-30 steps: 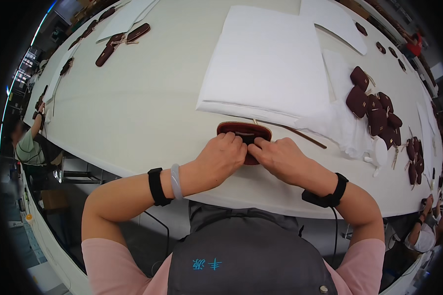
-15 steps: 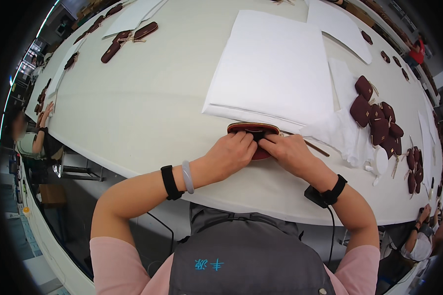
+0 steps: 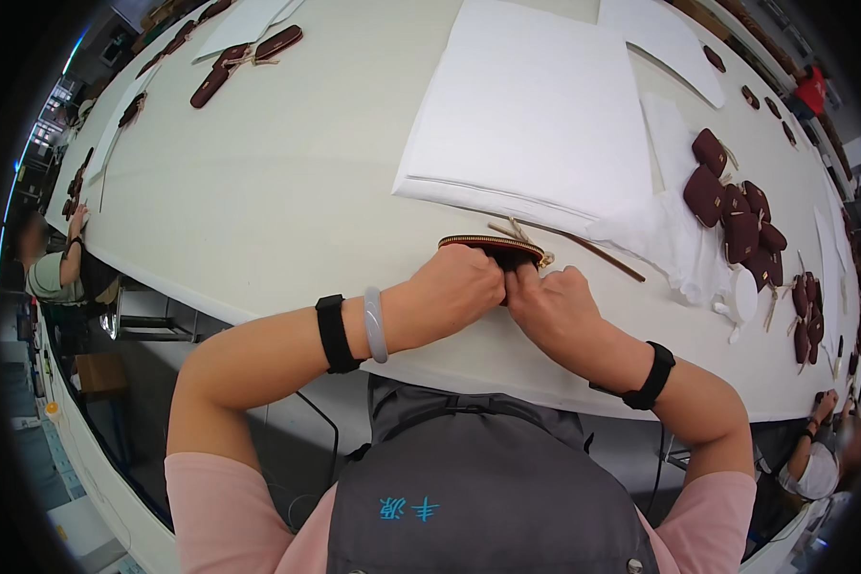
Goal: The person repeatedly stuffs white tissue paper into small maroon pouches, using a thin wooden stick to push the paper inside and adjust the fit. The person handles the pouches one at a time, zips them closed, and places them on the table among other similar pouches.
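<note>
Reaching into the open pouch (image 3: 493,241) remotely, I have left hand (image 3: 464,284) and right hand (image 3: 552,304) curled, fingertips' grip impossible to tell, the next move seemingly wanting it steady.

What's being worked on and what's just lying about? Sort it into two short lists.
Being worked on:
dark red zip pouch, open
left hand, curled against it
right hand, at its opening

Apparently just lying about:
heap of dark red pouches to the right
large white sheet
crumpled white wrapping
thin brown strip
white round item
</note>
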